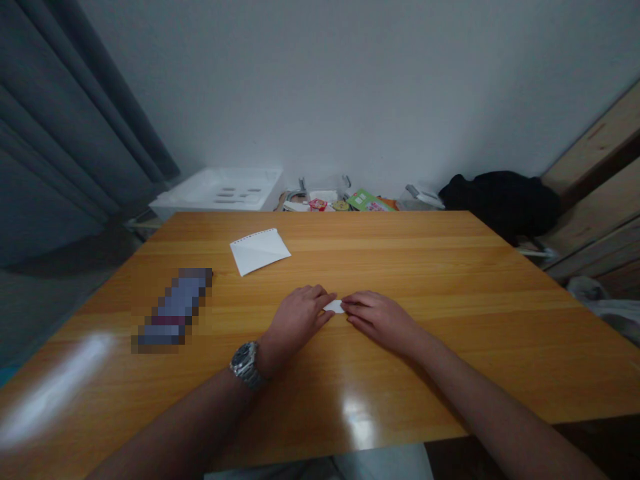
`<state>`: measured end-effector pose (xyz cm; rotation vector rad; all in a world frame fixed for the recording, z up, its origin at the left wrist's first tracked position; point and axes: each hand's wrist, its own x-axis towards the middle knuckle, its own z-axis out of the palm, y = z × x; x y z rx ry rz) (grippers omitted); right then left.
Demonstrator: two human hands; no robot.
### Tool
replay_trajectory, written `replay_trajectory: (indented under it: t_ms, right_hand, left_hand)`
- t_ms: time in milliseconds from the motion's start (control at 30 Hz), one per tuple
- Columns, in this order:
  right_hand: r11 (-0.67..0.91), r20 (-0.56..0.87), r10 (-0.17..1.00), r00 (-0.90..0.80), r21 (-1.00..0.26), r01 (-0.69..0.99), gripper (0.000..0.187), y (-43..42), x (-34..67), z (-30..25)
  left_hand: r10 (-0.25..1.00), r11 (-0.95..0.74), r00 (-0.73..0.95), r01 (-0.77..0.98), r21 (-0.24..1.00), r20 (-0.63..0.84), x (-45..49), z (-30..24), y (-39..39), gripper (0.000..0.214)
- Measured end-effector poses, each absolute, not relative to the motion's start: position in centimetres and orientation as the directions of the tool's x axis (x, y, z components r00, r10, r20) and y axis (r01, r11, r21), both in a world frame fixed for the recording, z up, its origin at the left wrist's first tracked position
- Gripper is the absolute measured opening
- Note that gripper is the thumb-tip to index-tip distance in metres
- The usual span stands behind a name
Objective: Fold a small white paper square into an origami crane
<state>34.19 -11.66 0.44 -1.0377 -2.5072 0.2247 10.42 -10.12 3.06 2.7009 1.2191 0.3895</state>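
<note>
A small folded piece of white paper (334,306) lies on the wooden table (450,280) in front of me. My left hand (295,319), a metal watch on its wrist, rests palm down with its fingers curled over the paper's left side. My right hand (380,319) presses its fingertips on the paper's right side. Most of the paper is hidden under the fingers. A larger white sheet (259,251) with a perforated edge lies farther back on the left, apart from both hands.
A blurred-out flat object (175,308) lies on the table's left. Behind the table stand a white foam tray (220,190), several small packets and clutter (345,200), and a black cloth heap (500,197). Grey curtains hang left; wooden boards lean right.
</note>
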Motion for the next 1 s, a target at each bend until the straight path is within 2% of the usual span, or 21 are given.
replay_trajectory:
  t_ms: [200, 433, 733, 867, 1000]
  right_hand:
    - [0.695, 0.334, 0.719, -0.610, -0.352, 0.627, 0.024, -11.6, 34.2, 0.1]
    - [0.630, 0.358, 0.777, -0.518, -0.466, 0.621, 0.014, -11.5, 34.1, 0.1]
    - [0.506, 0.336, 0.862, -0.379, -0.618, 0.602, 0.011, -11.5, 33.8, 0.9]
    - [0.521, 0.350, 0.853, -0.388, -0.631, 0.575, 0.015, -11.3, 33.8, 0.8]
    - [0.569, 0.411, 0.823, -0.393, -0.595, 0.568, 0.020, -11.3, 33.7, 0.9]
  left_hand:
    - [0.724, -0.689, 0.668, 0.690, 0.222, 0.170, 10.1, 3.0, -9.9, 0.022]
    - [0.691, -0.723, 0.694, 0.655, 0.220, 0.202, 10.2, 3.0, -9.8, 0.028]
    - [0.742, -0.664, 0.624, 0.632, 0.399, 0.246, 10.4, 3.0, -10.1, 0.027]
    - [0.767, -0.628, 0.605, 0.640, 0.443, 0.213, 10.6, 2.6, -10.1, 0.020]
    - [0.806, -0.583, 0.556, 0.686, 0.436, 0.203, 10.9, 2.2, -10.1, 0.012]
